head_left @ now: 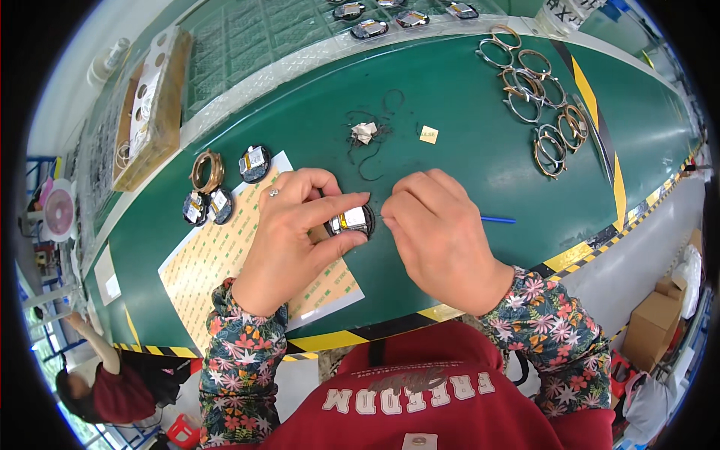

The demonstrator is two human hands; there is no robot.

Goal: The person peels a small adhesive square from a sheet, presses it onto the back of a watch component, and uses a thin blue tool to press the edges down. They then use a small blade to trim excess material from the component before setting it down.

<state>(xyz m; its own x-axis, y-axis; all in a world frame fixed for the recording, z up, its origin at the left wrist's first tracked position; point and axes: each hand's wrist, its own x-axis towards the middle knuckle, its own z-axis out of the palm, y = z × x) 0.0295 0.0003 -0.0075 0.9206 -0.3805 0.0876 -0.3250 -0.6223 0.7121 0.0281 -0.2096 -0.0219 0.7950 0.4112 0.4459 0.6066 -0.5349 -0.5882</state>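
Observation:
My left hand [296, 225] is closed around a round black electronic module [351, 220] with a silver battery and a yellow strip on its face. Thumb and forefinger grip its rim just above the table. Close to its right side, my right hand [439, 229] is pinched shut on a thin tool with a blue handle [499, 220]. The handle sticks out to the right of the hand; a fine tip shows by the module's edge. Under my left hand lies a sheet of tan adhesive backing [214, 274] with green print.
More modules [255, 163] and stacked bronze rings [207, 171] lie at left. Black scraps [367, 169] surround a crumpled white bit [364, 133], near a small yellow square [428, 134]. Several metal rings [550, 150] sit at right. A wooden box [154, 105] and clear trays [262, 45] stand behind.

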